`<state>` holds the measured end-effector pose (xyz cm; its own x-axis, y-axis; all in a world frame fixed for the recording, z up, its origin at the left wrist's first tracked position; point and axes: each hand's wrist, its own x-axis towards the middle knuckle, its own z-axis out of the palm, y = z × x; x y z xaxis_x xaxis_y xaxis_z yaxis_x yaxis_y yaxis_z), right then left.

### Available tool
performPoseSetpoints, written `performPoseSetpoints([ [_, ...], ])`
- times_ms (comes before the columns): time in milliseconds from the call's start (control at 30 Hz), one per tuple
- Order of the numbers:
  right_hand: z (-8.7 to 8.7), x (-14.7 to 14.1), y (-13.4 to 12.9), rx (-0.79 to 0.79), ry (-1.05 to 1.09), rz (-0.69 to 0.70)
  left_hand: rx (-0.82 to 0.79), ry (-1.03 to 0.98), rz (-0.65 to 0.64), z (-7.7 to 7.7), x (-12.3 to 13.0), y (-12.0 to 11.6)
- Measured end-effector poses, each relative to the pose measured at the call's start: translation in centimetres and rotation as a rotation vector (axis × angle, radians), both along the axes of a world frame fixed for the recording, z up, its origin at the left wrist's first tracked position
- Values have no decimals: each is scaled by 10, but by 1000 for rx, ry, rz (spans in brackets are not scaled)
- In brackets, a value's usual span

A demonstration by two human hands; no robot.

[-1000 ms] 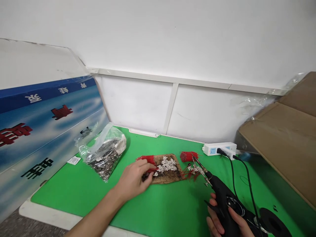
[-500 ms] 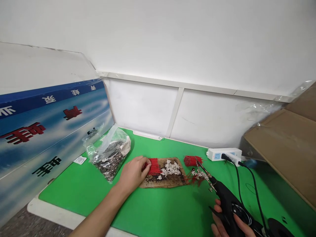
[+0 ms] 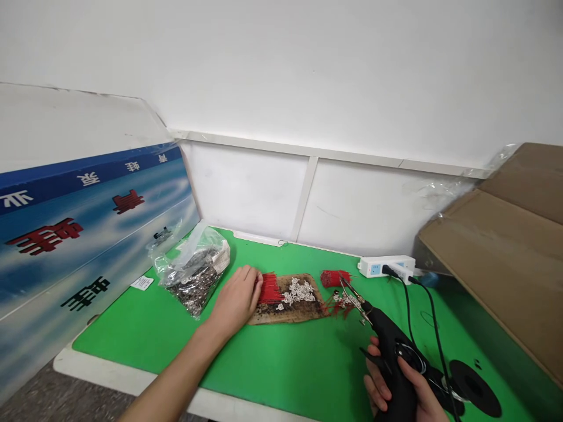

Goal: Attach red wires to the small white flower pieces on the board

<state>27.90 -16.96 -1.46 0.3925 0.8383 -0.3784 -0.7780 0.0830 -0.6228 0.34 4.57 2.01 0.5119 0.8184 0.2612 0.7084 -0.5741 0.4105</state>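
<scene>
My right hand [image 3: 378, 381] is wrapped round a black soldering gun [image 3: 389, 346], whose thin metal tip points up and left. A row of red wires [image 3: 270, 288] lies on a scorched brown board [image 3: 299, 313]. My left hand [image 3: 237, 296] is closed at the left end of these wires, its fingertips partly hidden. Several small silvery metal tabs [image 3: 299, 291] sit at the wires' right ends. Beyond the gun's tip is a rolled bundle of red wires [image 3: 333, 278]. Under the tip, more metal tabs with red wires [image 3: 345, 300] lie in a loose pile.
A clear plastic bag of metal parts [image 3: 196, 281] lies left of my left hand. At the back right stands a white power strip [image 3: 387, 265] with black cords. A cardboard box [image 3: 497, 246] borders the right side; a black spool [image 3: 475, 387] rests near the gun.
The view has shifted slightly, so the table things sit a little further left and more of the spool shows. Both hands keep their hold, with little visible movement over the table.
</scene>
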Motion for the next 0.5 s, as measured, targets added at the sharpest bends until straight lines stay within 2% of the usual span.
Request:
performPoseSetpoints([
  [67, 2, -1, -1, 6, 19, -9, -14, -92, -25, -2, -2, -5],
  [233, 5, -2, -2, -3, 32, -9, -193, -286, -148, -11, -10, -22],
  [367, 7, -3, -1, -57, 28, -26, -185, -267, -180, -17, -12, -31],
  [500, 10, -5, 0, -94, 8, -24, -184, -227, -154, -17, -9, -37],
])
